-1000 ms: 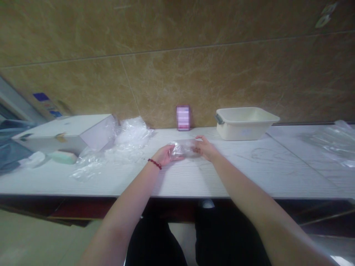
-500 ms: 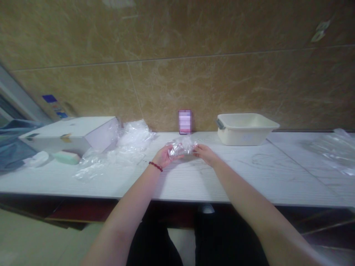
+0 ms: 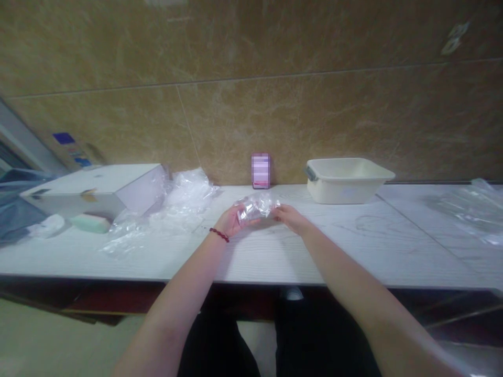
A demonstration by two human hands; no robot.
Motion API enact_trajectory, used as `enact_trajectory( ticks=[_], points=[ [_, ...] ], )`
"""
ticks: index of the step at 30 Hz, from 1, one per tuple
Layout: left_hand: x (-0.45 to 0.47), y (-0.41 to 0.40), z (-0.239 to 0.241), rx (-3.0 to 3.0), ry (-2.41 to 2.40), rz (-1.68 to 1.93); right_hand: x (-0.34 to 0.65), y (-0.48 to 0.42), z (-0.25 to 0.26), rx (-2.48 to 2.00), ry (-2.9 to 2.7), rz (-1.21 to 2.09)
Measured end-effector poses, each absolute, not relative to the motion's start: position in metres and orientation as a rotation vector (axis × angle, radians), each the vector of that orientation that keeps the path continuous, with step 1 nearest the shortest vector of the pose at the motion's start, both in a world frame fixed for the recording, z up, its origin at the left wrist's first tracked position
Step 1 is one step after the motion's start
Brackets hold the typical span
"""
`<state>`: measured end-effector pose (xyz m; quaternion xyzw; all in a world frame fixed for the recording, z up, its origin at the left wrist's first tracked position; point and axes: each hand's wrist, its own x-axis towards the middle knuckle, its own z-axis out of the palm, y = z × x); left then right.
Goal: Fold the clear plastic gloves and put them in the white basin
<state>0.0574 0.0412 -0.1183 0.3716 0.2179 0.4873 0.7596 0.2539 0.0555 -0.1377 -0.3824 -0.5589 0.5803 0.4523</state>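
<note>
Fingers (image 3: 281, 211) partly hide plastic (image 3: 256, 206); phone screen (image 3: 261, 168) blurred.

Pale wood-grain table (image 3: 259, 264); on it white box (image 3: 94, 180), crumpled plastic (image 3: 192, 191), cream tub (image 3: 341, 191).

Free tabletop (image 3: 393, 241) before the basin (image 3: 340, 192), but crumpled plastic (image 3: 184, 196) (plus a white box (image 3: 102, 183)) in the way leftward.

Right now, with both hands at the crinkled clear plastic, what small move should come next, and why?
Probably a gentle outward pull by the right hand, with the left hand steadying the other end of the clear plastic packaging. It looks bunched between them, and its shiny creases make any contents impossible to tell, so spreading it might help.
</note>
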Motion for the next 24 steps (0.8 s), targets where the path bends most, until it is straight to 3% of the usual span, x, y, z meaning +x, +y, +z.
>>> enact_trajectory(
  ticks=[10, 24],
  points=[
    [0.0578, 0.0382, -0.1164, 0.81, 0.48, 1.024, 0.2557, 0.0588, -0.1415, -0.909, -1.48, 1.311],
    [0.0583, 0.0341, -0.1135, 0.822, 0.479, 1.025, 0.2538, 0.0526, -0.136, -0.96, -1.477, 1.414]
  ],
)
